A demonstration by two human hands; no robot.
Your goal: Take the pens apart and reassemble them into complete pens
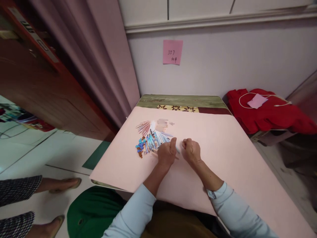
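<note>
My left hand (167, 152) is closed in a fist with the thumb pointing up, just above the right edge of the pile of pens. My right hand (191, 150) is also a fist, a little to the right over the pink tabletop sheet (210, 132). A small gap separates the two hands, and nothing shows in either. Blue pens (151, 141) and blue and brown small pieces (140, 146) lie to the left. Behind them, reddish-brown sticks (144, 127), white sticks (153, 125) and pale brown sticks (162, 124) fan out. My left hand hides part of the pile.
A pink note (172, 52) is stuck to the wall behind the table. Red cloth (267, 114) with a cord and a pink paper lies at the right. A green stool (91, 211) and a person's feet (66, 184) are at the lower left.
</note>
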